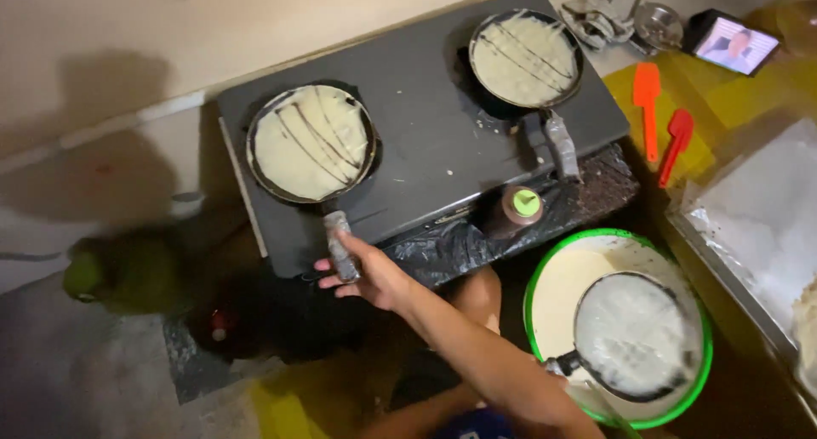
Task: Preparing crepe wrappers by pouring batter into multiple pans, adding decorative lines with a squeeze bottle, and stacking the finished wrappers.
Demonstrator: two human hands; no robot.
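My right hand (368, 276) reaches to the left and is closed around the wrapped handle (341, 245) of the left frying pan (311, 143). That pan sits on a dark stove top (425, 124) and holds a thin pale crepe marked with dark lines. A second pan (526, 58) with a similar crepe stands on the right burner, its handle pointing toward me. My left hand is out of view.
A green-rimmed bowl of pale batter (555, 294) sits at the lower right with a third pan (634, 335) resting in it. A brown bottle with a green cap (519, 208) stands at the stove's front edge. Two orange spatulas (659, 120), a phone (732, 43) and a foil-lined tray (766, 218) lie to the right.
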